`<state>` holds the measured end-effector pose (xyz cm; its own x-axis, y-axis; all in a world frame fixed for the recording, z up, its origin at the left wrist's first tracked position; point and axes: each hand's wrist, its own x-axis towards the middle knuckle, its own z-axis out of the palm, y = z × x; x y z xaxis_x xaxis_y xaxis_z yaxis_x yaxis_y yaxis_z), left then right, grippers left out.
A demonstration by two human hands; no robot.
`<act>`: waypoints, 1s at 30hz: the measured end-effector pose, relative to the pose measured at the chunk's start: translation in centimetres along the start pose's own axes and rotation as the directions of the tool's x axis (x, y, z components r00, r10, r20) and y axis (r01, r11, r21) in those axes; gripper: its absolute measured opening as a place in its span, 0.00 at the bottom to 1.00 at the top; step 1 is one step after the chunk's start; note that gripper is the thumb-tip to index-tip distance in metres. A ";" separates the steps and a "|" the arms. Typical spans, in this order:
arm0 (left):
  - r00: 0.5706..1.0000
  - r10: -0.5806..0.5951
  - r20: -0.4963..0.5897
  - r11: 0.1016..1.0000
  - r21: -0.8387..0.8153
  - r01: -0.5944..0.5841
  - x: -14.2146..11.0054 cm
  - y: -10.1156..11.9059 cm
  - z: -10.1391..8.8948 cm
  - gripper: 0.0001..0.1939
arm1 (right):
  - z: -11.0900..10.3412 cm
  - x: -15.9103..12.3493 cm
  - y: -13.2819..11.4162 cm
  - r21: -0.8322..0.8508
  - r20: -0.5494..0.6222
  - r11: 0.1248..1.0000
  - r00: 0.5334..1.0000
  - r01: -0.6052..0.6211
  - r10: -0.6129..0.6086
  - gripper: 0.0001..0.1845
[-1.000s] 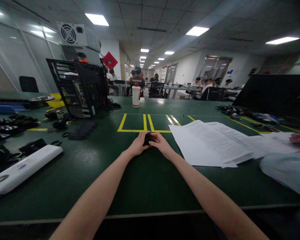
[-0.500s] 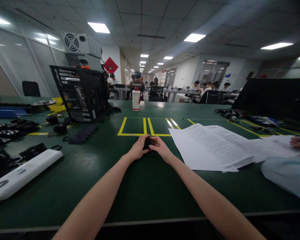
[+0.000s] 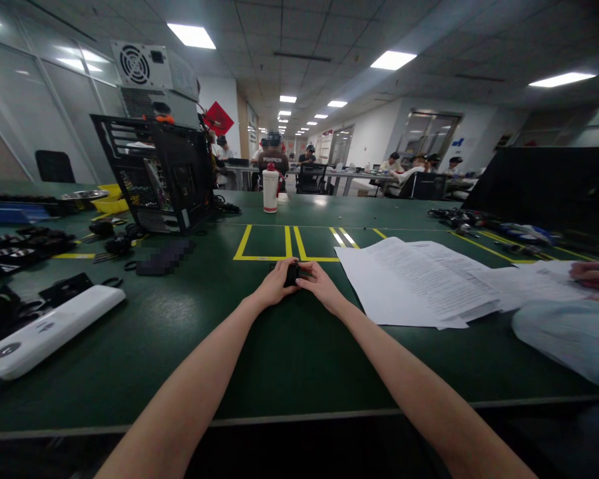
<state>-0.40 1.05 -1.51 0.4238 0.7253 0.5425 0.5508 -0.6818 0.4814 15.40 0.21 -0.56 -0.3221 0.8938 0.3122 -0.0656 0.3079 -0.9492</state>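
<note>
A small black object [image 3: 292, 274] lies between my two hands, just in front of the yellow tape lines on the green table [image 3: 289, 359]. My left hand [image 3: 274, 283] is closed around its left side. The fingertips of my right hand [image 3: 317, 285] press on its right side. Fingers hide most of the object, so its kind cannot be made out. Sheets of printed paper [image 3: 414, 286] lie to the right of my right hand.
At the left stand an open black computer case [image 3: 154, 176], a long white device [image 3: 54, 329] and several black parts [image 3: 34, 246]. A white bottle [image 3: 270, 191] stands behind the tape. On the right, a co-worker's hand [image 3: 596, 276] rests over papers. Cables [image 3: 454, 219] lie farther back.
The camera view has tilted down slightly, so everything sits higher in the picture. Both hands stay on the small black object with little visible change in grip.
</note>
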 end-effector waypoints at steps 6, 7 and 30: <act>1.000 -0.015 -0.006 1.000 0.002 0.015 0.0 0.2 -0.1 0.32 | -0.2 0.3 0.6 -0.079 -0.047 0.997 0.999 -0.018 0.014 0.14; 1.000 -0.016 -0.008 1.000 0.002 0.016 0.0 0.1 0.0 0.32 | -0.2 0.4 0.7 -0.076 -0.049 0.996 0.998 -0.036 0.032 0.16; 1.000 -0.013 -0.004 1.000 -0.008 0.013 0.0 0.2 -0.1 0.32 | 0.0 0.0 -0.3 -0.030 0.005 0.999 1.000 -0.015 0.015 0.15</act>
<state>-0.34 0.90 -1.34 0.4138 0.7337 0.5389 0.5504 -0.6732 0.4939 15.37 0.13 -0.26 -0.3274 0.8967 0.2979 -0.0325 0.3044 -0.9520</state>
